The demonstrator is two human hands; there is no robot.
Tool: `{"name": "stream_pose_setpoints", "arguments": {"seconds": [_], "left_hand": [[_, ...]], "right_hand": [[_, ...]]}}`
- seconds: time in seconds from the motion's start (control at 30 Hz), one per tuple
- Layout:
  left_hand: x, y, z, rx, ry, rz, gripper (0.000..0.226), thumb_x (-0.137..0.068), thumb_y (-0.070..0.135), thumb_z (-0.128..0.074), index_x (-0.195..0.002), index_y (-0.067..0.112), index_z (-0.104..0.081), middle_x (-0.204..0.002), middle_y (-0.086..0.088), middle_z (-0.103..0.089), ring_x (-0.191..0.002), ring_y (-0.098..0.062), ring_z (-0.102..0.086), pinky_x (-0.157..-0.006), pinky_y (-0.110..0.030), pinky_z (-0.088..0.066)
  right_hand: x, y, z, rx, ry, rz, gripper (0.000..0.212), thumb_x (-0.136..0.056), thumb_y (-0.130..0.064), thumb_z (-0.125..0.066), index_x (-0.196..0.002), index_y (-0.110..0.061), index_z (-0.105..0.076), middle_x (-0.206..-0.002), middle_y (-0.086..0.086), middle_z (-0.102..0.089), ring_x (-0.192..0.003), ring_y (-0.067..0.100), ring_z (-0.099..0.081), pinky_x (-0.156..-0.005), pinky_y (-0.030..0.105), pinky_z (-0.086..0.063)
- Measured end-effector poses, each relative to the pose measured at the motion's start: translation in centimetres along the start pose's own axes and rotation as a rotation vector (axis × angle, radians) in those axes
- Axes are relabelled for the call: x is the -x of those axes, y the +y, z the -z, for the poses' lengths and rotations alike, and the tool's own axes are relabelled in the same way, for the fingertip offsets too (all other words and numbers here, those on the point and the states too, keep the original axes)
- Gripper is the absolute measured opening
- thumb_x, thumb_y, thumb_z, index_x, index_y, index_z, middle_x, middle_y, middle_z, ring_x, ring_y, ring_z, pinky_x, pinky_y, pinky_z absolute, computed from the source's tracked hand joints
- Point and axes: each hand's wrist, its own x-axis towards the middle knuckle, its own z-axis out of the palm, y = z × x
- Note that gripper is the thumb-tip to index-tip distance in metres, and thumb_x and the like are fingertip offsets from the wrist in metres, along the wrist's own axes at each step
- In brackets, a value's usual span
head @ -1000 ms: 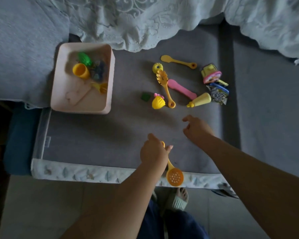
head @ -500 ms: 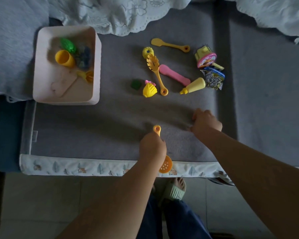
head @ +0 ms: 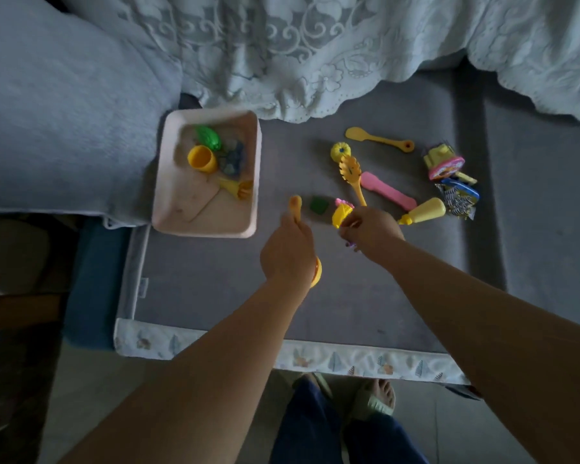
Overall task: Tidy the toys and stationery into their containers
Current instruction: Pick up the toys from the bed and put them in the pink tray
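Tidying partway done: a few toys are sitting in the pink tray [head: 208, 229], most are lying loose to its right.

The left hand [head: 288, 252] is grasping an orange toy strainer [head: 295, 205], near the tray's right wall. The right hand [head: 370, 231] is reaching the yellow shell toy [head: 341, 214], fingers curling at it; whether they are gripping, I cannot tell. The pink spatula [head: 387, 190], yellow bottle [head: 424, 211] and spoon [head: 379, 139] are waiting farther right.

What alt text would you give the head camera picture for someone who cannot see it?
Seen from above, the left hand holds an orange toy spoon while the right hand reaches a yellow toy on a grey mat. A pink bin holding a few toys sits to the left; more toy utensils lie scattered to the right.
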Motion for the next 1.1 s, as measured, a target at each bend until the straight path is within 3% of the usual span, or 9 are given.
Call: {"name": "stream_pose_setpoints", "arguments": {"seconds": [0.13, 0.27, 0.3, 0.37, 0.47, 0.63, 0.77, 0.93, 1.1], "left_hand": [[-5.1, -2.8, 5.4, -0.017, 0.136, 0.012, 0.036, -0.103, 0.039, -0.028, -0.113, 0.014, -0.052, -0.097, -0.012, -0.069, -0.092, -0.033, -0.064, -0.069, -0.036, -0.04], [-10.8, -6.6, 9.7, -0.01, 0.15, 0.022, 0.039, -0.103, 0.042, -0.026, -0.124, 0.017, -0.047, -0.101, -0.013, -0.067, -0.096, -0.034, -0.064, -0.084, -0.041, -0.044], [-11.6, -7.0, 10.4, -0.023, 0.125, 0.012, 0.04, -0.102, 0.043, -0.028, -0.126, 0.017, -0.046, -0.105, -0.013, -0.066, -0.099, -0.035, -0.063, -0.085, -0.042, -0.044], [-12.8, -7.9, 11.7, -0.078, 0.072, 0.01, 0.045, -0.1, 0.047, -0.033, -0.13, 0.017, -0.044, -0.114, -0.015, -0.061, -0.105, -0.035, -0.06, -0.085, -0.041, -0.044], [-14.1, -8.8, 12.3, -0.14, 0.036, 0.012, 0.045, -0.1, 0.045, -0.035, -0.133, 0.017, -0.043, -0.122, -0.015, -0.055, -0.11, -0.035, -0.056, -0.085, -0.041, -0.044], [-14.3, -7.4, 9.3, -0.05, -0.045, -0.066, 0.034, -0.1, 0.033, -0.034, -0.117, 0.011, -0.053, -0.112, -0.011, -0.06, -0.105, -0.031, -0.058, -0.086, -0.041, -0.044], [-12.6, -4.2, 5.9, -0.05, -0.076, -0.25, 0.028, -0.096, 0.026, -0.044, -0.115, 0.008, -0.054, -0.111, -0.012, -0.061, -0.103, -0.031, -0.058, -0.086, -0.038, -0.042], [-10.6, 0.3, 1.3, 0.067, -0.329, -0.201, 0.032, -0.095, 0.026, -0.048, -0.121, 0.008, -0.054, -0.116, -0.01, -0.06, -0.109, -0.03, -0.058, -0.085, -0.035, -0.044], [-9.5, 2.7, -2.8, 0.041, -0.355, -0.189, 0.035, -0.088, 0.021, -0.061, -0.122, 0.016, -0.055, -0.12, -0.007, -0.06, -0.112, -0.025, -0.058, -0.093, -0.035, -0.047]], "right_hand": [[-1.0, -8.4, -2.4, -0.523, -0.064, -0.018, 0.014, -0.089, -0.006, -0.063, -0.077, -0.012, -0.061, -0.075, 0.012, -0.064, -0.063, 0.018, -0.065, -0.064, 0.032, -0.059], [-2.6, -14.7, -4.7, -0.728, -0.142, -0.033, 0.008, -0.091, -0.01, -0.063, -0.084, -0.012, -0.062, -0.085, 0.011, -0.067, -0.073, 0.018, -0.067, -0.065, 0.031, -0.059], [-2.9, -15.0, -5.0, -0.713, -0.138, -0.02, 0.002, -0.091, -0.013, -0.064, -0.089, -0.013, -0.064, -0.09, 0.011, -0.067, -0.077, 0.019, -0.066, -0.072, 0.034, -0.06], [-3.6, -15.3, -5.6, -0.595, -0.093, 0.01, 0.014, -0.088, -0.019, -0.067, -0.101, -0.014, -0.067, -0.095, 0.01, -0.067, -0.085, 0.02, -0.063, -0.083, 0.041, -0.058], [-4.2, -14.9, -5.4, -0.409, -0.022, -0.007, 0.023, -0.087, -0.023, -0.067, -0.109, -0.02, -0.069, -0.1, 0.006, -0.068, -0.093, 0.022, -0.065, -0.088, 0.042, -0.057], [-5.2, -11.0, -3.9, -0.295, 0.029, -0.114, 0.023, -0.09, -0.019, -0.059, -0.112, -0.024, -0.068, -0.099, 0.002, -0.065, -0.085, 0.019, -0.061, -0.079, 0.033, -0.054], [-6.2, -7.4, -2.2, -0.268, 0.076, -0.166, 0.019, -0.09, -0.016, -0.058, -0.106, -0.021, -0.067, -0.089, 0.002, -0.062, -0.067, 0.014, -0.055, -0.066, 0.028, -0.05], [-7.5, -3.7, 0.9, -0.096, 0.182, -0.194, 0.026, -0.087, -0.017, -0.058, -0.113, -0.018, -0.064, -0.105, 0.007, -0.066, -0.092, 0.029, -0.064, -0.08, 0.037, -0.055], [-8.5, -1.0, 2.4, 0.099, 0.217, -0.22, 0.025, -0.094, -0.019, -0.052, -0.117, -0.011, -0.059, -0.111, 0.014, -0.065, -0.102, 0.031, -0.063, -0.083, 0.036, -0.05]]}}
